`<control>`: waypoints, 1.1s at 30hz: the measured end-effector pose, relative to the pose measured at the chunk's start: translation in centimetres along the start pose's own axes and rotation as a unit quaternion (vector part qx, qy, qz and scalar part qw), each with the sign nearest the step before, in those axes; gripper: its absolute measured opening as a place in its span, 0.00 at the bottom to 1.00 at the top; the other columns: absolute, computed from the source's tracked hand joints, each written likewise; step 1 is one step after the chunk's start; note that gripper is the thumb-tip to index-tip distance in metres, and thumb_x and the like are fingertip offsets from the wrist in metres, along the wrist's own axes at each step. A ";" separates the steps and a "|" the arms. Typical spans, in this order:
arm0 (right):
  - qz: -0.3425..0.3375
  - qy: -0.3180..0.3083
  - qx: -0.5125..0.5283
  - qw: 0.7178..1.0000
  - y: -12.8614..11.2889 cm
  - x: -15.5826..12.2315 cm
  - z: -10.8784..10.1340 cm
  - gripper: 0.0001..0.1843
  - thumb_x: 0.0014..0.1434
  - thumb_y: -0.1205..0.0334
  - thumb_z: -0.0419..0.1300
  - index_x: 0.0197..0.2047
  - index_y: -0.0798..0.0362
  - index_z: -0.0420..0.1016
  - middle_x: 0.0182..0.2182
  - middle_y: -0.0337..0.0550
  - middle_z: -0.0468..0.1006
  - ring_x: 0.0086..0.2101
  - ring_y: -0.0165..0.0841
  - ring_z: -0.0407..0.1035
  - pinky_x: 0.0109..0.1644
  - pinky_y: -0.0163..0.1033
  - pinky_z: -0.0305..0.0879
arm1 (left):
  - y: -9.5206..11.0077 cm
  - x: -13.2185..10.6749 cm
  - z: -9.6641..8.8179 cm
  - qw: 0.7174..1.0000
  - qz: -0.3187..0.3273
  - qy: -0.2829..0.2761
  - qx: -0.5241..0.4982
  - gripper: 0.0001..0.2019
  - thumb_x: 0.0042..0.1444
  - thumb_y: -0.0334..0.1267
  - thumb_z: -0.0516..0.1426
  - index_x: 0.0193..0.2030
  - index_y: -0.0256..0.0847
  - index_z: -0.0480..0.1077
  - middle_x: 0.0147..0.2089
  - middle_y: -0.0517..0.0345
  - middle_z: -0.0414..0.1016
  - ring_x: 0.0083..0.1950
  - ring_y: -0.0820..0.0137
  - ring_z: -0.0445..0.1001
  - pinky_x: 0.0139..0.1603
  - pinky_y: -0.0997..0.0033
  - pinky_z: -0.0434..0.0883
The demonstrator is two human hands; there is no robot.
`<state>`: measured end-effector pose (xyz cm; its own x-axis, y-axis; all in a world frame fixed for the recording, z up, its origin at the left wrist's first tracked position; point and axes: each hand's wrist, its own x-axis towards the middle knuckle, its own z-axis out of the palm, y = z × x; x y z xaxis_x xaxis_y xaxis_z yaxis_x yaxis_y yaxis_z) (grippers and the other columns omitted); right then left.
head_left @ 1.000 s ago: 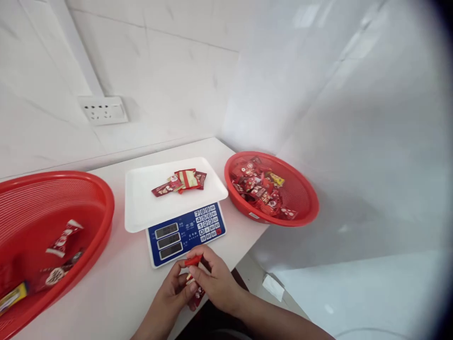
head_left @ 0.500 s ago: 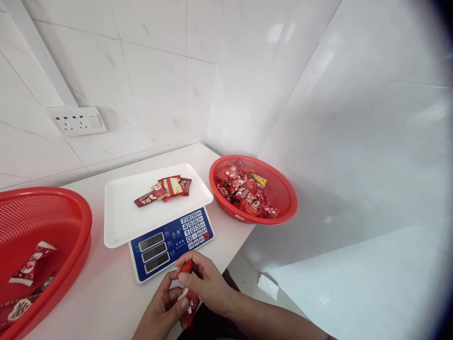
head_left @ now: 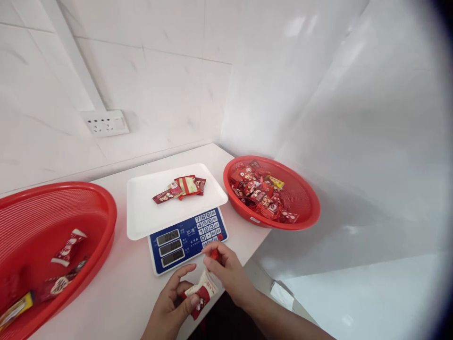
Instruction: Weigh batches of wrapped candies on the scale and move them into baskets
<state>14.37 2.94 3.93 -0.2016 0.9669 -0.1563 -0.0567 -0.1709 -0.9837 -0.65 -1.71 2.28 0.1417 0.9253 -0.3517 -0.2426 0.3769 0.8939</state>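
My left hand (head_left: 179, 302) is closed on a red and cream candy packet (head_left: 202, 293), with the thumb pressed over its lower part. Just right of it, my right hand (head_left: 226, 269) pinches a small red wrapped candy (head_left: 214, 255), mostly covered by the fingers. Both hands are in front of a blue and white digital scale (head_left: 189, 241). Several red, maroon and cream packets (head_left: 187, 185) lie overlapping on the scale's white tray (head_left: 148, 222).
A red basket (head_left: 307, 208) with many wrapped candies stands at the table's right edge. A larger red basket (head_left: 106, 212) on the left holds a few packets. A wall socket (head_left: 106, 123) is above the white table (head_left: 106, 283).
My hands have drawn apart, with the cream and red packet staying in the left and the red candy in the right. The camera view has shifted left.
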 end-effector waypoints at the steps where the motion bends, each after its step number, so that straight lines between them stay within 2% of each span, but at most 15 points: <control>1: 0.009 -0.011 -0.010 1.000 -0.1 0.1 -0.2 0.16 0.51 0.49 0.60 0.37 0.52 0.68 0.23 0.32 0.61 0.24 0.25 0.56 0.29 0.32 0.57 | 0.0 0.0 -0.2 1.000 0.014 0.018 0.000 0.27 0.44 0.50 0.63 0.50 0.41 0.65 0.25 0.63 0.72 0.27 0.73 0.67 0.33 0.73 0.65; 3: 0.031 -0.057 -0.044 0.997 -0.6 0.1 -0.6 0.19 0.51 0.46 0.59 0.38 0.52 0.69 0.22 0.32 0.62 0.23 0.25 0.57 0.28 0.32 0.57 | -0.2 0.0 -0.8 0.998 0.046 0.040 0.007 0.23 0.45 0.48 0.62 0.47 0.42 0.67 0.27 0.61 0.74 0.28 0.73 0.69 0.33 0.74 0.66; 7: 0.067 -0.146 -0.114 0.980 -2.3 0.3 -0.9 0.21 0.52 0.43 0.57 0.35 0.54 0.72 0.23 0.35 0.64 0.24 0.26 0.58 0.26 0.32 0.59 | -0.3 0.2 -2.1 0.990 0.112 0.049 0.068 0.17 0.49 0.46 0.61 0.45 0.43 0.69 0.35 0.57 0.77 0.32 0.71 0.72 0.33 0.73 0.69; 9: 0.066 -0.187 -0.137 0.971 -3.0 0.4 -0.8 0.20 0.52 0.44 0.58 0.35 0.54 0.74 0.23 0.35 0.65 0.24 0.26 0.58 0.26 0.31 0.60 | -0.1 0.2 -2.6 0.982 0.141 0.053 0.118 0.15 0.50 0.45 0.60 0.43 0.42 0.71 0.39 0.55 0.77 0.34 0.70 0.72 0.35 0.72 0.70; 12: 0.041 -0.224 -0.182 0.957 -3.7 0.5 -0.4 0.17 0.54 0.48 0.58 0.37 0.53 0.75 0.21 0.34 0.64 0.22 0.25 0.58 0.25 0.30 0.58 | 0.0 0.1 -2.9 0.970 0.170 0.054 0.166 0.14 0.52 0.45 0.58 0.43 0.42 0.71 0.38 0.55 0.76 0.34 0.70 0.72 0.36 0.70 0.71; 15: 0.019 -0.194 -0.237 0.952 -4.3 1.0 -0.1 0.14 0.57 0.52 0.55 0.32 0.54 0.75 0.20 0.34 0.66 0.21 0.24 0.58 0.24 0.30 0.56 | -0.4 0.1 -2.9 0.971 0.179 0.039 0.156 0.16 0.53 0.44 0.57 0.48 0.44 0.68 0.41 0.55 0.75 0.36 0.70 0.72 0.37 0.69 0.71; 17: -0.007 -0.158 -0.258 0.953 -5.0 2.0 0.0 0.14 0.57 0.53 0.54 0.30 0.54 0.73 0.21 0.35 0.67 0.21 0.25 0.60 0.24 0.30 0.57 | -0.7 0.2 -2.8 0.974 0.181 0.032 0.132 0.21 0.55 0.45 0.56 0.55 0.48 0.61 0.44 0.54 0.73 0.37 0.70 0.72 0.38 0.68 0.72; 19: -0.052 -0.113 -0.262 0.957 -5.9 3.7 -0.1 0.16 0.57 0.51 0.54 0.30 0.54 0.73 0.22 0.36 0.68 0.23 0.27 0.61 0.25 0.31 0.58 | -0.9 0.4 -2.7 0.977 0.177 0.045 0.112 0.24 0.56 0.46 0.54 0.59 0.49 0.54 0.46 0.54 0.72 0.36 0.71 0.71 0.37 0.68 0.72; 21: -0.093 -0.061 -0.270 0.956 -6.7 5.8 -0.4 0.18 0.58 0.49 0.52 0.34 0.54 0.75 0.22 0.37 0.69 0.24 0.28 0.62 0.27 0.32 0.59 | -0.8 0.5 -2.5 0.979 0.166 0.065 0.103 0.25 0.56 0.47 0.53 0.59 0.49 0.52 0.46 0.53 0.70 0.35 0.72 0.71 0.36 0.68 0.72; 24: -0.135 0.024 -0.338 0.931 -7.3 8.1 -1.1 0.21 0.58 0.48 0.52 0.46 0.53 0.74 0.23 0.38 0.71 0.25 0.30 0.64 0.30 0.34 0.59 | -0.3 0.6 -2.5 0.981 0.148 0.073 0.107 0.24 0.57 0.49 0.52 0.58 0.46 0.53 0.42 0.54 0.71 0.33 0.72 0.70 0.36 0.68 0.71; 27: -0.150 0.077 -0.380 0.909 -6.8 8.3 -1.9 0.24 0.57 0.47 0.52 0.52 0.52 0.70 0.22 0.37 0.71 0.23 0.31 0.63 0.29 0.35 0.58 | 0.2 0.6 -2.6 0.981 0.137 0.045 0.133 0.19 0.57 0.49 0.51 0.52 0.43 0.61 0.35 0.57 0.71 0.33 0.71 0.69 0.36 0.68 0.70; 29: -0.139 0.079 -0.355 0.921 -6.0 7.4 -2.4 0.23 0.58 0.47 0.52 0.49 0.53 0.71 0.22 0.37 0.70 0.22 0.30 0.63 0.27 0.35 0.58 | 0.3 0.5 -2.7 0.977 0.127 0.021 0.167 0.17 0.57 0.50 0.51 0.46 0.42 0.66 0.33 0.57 0.71 0.34 0.71 0.69 0.37 0.68 0.69; 33: -0.093 0.042 -0.262 0.960 -4.0 4.8 -3.2 0.17 0.57 0.48 0.52 0.33 0.53 0.70 0.21 0.36 0.67 0.23 0.29 0.62 0.27 0.33 0.60 | 0.3 0.2 -2.5 0.959 0.104 -0.042 0.260 0.15 0.56 0.48 0.53 0.42 0.40 0.70 0.35 0.54 0.73 0.36 0.70 0.69 0.39 0.70 0.68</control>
<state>16.78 8.85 6.81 -0.1558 0.9870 0.0406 0.4199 0.1034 -0.9017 -3.04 -1.30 1.79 0.2246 0.9634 -0.1461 0.2337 0.0923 0.9679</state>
